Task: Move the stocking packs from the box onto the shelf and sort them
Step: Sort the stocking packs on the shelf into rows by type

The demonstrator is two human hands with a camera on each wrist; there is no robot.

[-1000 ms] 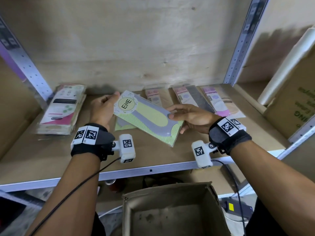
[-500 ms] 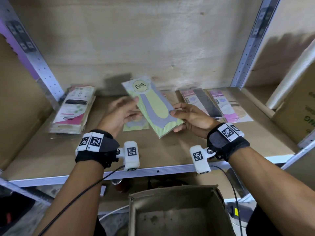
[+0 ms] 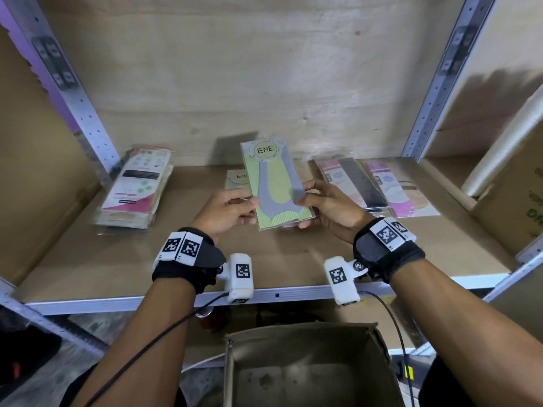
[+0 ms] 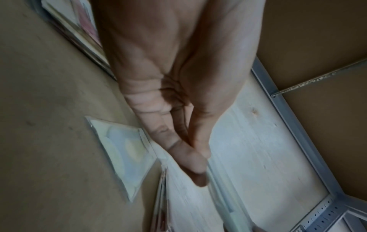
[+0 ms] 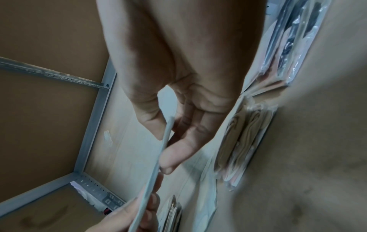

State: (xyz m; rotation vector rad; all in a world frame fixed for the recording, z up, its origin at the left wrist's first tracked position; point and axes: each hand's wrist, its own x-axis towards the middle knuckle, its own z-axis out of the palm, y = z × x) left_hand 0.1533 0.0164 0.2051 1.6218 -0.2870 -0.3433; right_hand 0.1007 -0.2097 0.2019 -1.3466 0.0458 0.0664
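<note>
Broadly, the head view takes in the whole wooden shelf (image 3: 88,268) with its metal uprights, which neither wrist view shows entire. Below both hands, nearest the person, stands the open cardboard box (image 3: 305,365); the part of its floor that shows is bare. Another cardboard carton (image 3: 511,201) sits far to the right of the right hand, with a white roll (image 3: 505,142) leaning by it.

Well to the left of the left hand lies a stack of pink-and-white packs (image 3: 135,189). Just beyond the right hand lie two packs side by side, the pink pack with dark stocking (image 3: 349,183) and the purple pack (image 3: 396,189). The right wrist view alone shows a beige pack (image 5: 244,141) lying under that hand, and the held pack edge-on as a thin strip.

Between the two hands, lifted off the shelf and tilted up toward the back wall, is the green ENE pack (image 3: 276,183). A second ENE pack (image 3: 239,179) lies flat on the shelf just behind the left hand; the left wrist view shows it as a pale corner beside the fingers.

The left hand (image 3: 226,212) pinches the held pack's left edge, thumb on its face. The right hand (image 3: 332,207) pinches the right edge, thumb in front and fingers behind.
</note>
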